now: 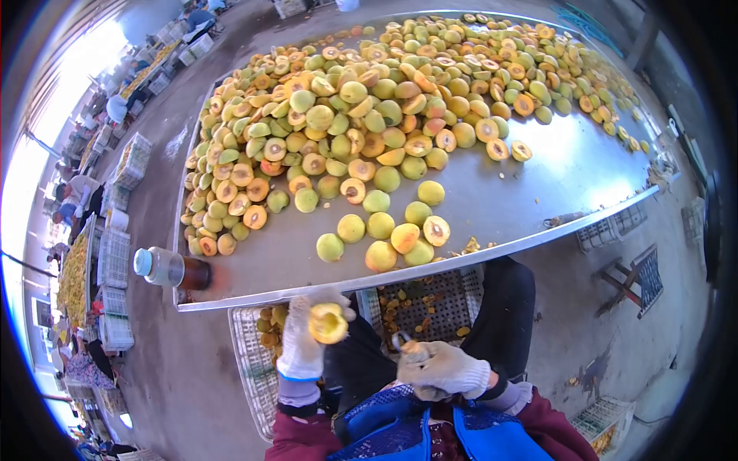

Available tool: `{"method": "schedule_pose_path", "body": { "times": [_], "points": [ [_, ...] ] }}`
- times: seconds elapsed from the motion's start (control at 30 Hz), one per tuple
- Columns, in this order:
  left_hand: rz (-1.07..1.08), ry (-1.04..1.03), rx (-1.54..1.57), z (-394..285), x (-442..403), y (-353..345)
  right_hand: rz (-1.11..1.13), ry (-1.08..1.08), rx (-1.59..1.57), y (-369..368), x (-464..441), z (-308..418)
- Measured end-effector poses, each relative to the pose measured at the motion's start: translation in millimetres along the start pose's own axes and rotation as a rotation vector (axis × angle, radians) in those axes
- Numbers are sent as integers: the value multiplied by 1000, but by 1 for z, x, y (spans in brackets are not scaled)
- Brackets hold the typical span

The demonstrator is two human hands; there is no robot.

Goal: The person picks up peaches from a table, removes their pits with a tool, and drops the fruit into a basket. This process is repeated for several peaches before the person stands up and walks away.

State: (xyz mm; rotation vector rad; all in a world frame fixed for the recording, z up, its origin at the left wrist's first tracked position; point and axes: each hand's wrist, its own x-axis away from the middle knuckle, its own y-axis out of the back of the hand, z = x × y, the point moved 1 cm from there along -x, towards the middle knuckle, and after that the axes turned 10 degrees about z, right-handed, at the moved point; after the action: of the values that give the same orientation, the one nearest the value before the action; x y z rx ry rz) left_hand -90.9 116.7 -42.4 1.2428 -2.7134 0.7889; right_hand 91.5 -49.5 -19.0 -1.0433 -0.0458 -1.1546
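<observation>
My left hand (306, 338), in a pale work glove, is closed on a yellow peach half (328, 323) with a hollow in its cut face. It is held just off the table's near edge, above a crate. Lower and to the right, my gloved right hand (442, 369) is wrapped round a small tool with a curved metal loop (400, 339) at its end; its handle is mostly hidden by the fingers. A big heap of halved peaches (323, 115) covers much of the metal table (492, 207). Several peach halves (380, 225) lie nearer the front edge.
At the table's left corner a bottle (173, 269) with a blue cap lies on its side. Below are a white crate (250, 361) and a dark crate (423, 300) with scraps. To the right stands a folding stool (636, 280). Other people work at tables far left.
</observation>
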Motion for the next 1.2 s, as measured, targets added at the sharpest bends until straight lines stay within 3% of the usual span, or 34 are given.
{"method": "schedule_pose_path", "body": {
  "times": [0.1,0.17,0.27,0.33,0.37,0.43,0.47,0.5,0.57,0.6,0.77,0.83,0.9,0.97,1.0,1.07,1.1,1.13,1.17,1.2],
  "points": [
    [147,53,27,12,3,-39,-55,-28,92,-13,-8,7],
    [248,25,30,16,6,-54,-175,-46,393,-17,-10,18],
    [217,-12,-98,24,7,-71,-172,-47,375,-14,-14,8],
    [101,-244,-469,24,4,-77,-153,-13,372,-12,-12,4],
    [101,-246,-469,21,2,-79,-79,-52,272,-12,-10,3],
    [178,-524,-797,12,0,-85,-7,-86,177,-10,-1,6],
    [235,-602,-816,11,0,-85,58,-133,170,-8,6,10],
    [237,-604,-814,10,1,-87,123,-182,161,-9,11,12],
    [291,-240,-470,5,6,-96,85,-169,226,-10,14,11],
    [208,37,-264,-2,9,-110,40,-147,240,-9,14,7],
    [315,-229,-326,13,-3,-100,-15,-179,227,-15,25,15],
    [160,-269,-418,13,-10,-99,-69,-187,326,-18,24,16],
    [219,-213,-262,14,-13,-92,-116,-195,430,-18,24,15],
    [74,-220,-361,19,-6,-65,-265,-19,234,-10,27,13],
    [-21,-256,-249,17,-2,-47,-290,35,242,-6,30,15],
    [-327,-318,-433,12,8,4,-319,77,196,7,26,5],
    [-425,-281,-753,16,12,48,-359,114,146,14,23,1],
    [-525,-73,-1202,14,15,77,-328,81,137,20,21,0],
    [-431,12,-1798,2,22,79,-319,75,138,17,18,1],
    [-438,-16,-1767,-4,16,69,-283,66,146,12,13,6]
  ]
}}
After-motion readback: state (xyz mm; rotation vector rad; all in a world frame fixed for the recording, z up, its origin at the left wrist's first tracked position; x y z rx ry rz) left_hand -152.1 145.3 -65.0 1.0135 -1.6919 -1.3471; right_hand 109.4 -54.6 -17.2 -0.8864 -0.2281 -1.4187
